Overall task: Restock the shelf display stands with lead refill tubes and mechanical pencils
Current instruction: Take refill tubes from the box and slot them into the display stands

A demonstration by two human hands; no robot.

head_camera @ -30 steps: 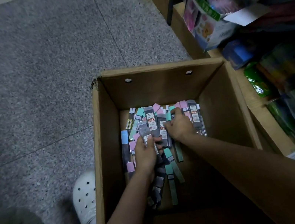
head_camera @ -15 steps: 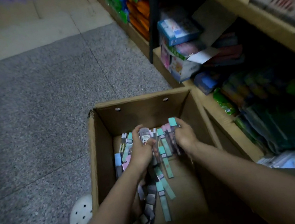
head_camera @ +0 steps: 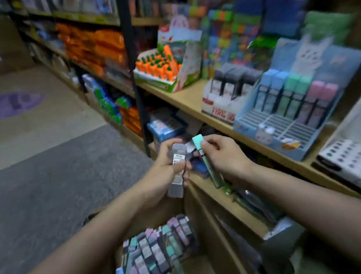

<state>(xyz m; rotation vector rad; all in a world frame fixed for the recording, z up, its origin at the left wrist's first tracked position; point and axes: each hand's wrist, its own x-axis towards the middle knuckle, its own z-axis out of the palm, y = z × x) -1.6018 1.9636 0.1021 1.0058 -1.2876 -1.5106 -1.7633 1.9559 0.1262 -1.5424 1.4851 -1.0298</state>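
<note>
The fingers (head_camera: 181, 166) of the left hand (head_camera: 164, 177) are closed around a grey lead refill tube (head_camera: 178, 170) with a white label, and the right hand (head_camera: 223, 156) grips a mint-capped tube (head_camera: 206, 159) between thumb and fingers. Both tubes are held upright in the air above the cardboard box (head_camera: 197, 213), just in front of the edge of the wooden shelf (head_camera: 192, 101). Below the hands, many more tubes (head_camera: 156, 255) lie in the box. On the shelf to the right stands the blue display stand (head_camera: 291, 118), with blue, mint and pink tubes in its back rows and free slots in front. Beside it stand a white stand (head_camera: 223, 101) with dark caps and an orange carrot display (head_camera: 163, 68). To the left, the grey floor (head_camera: 41, 196) is open.
</note>
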